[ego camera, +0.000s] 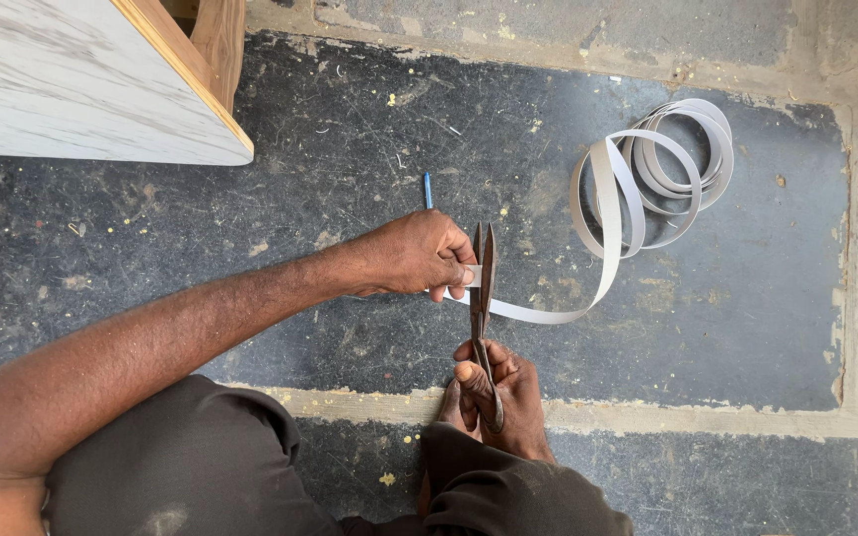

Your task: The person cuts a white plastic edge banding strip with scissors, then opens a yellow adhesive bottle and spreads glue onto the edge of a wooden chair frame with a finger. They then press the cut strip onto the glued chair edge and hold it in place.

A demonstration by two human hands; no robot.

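Strip: a thin grey edging band (548, 316) is being held over the dark floor (350, 159), trailing from its coil (677, 164).
Left hand (419, 253): fingers are being pinched on the band's end.
Right hand (494, 397): fingers are being closed around the scissors (484, 288), blades straddling the band.
Handling: judged light, springy, slippery; best gripped just beside the blades.

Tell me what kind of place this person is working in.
Probably a carpentry or furniture workshop floor. A coil of grey edge strip lies on dusty, scuffed concrete, a wood-edged white board sits close by, and the right hand works old scissors on the strip the left hand holds.
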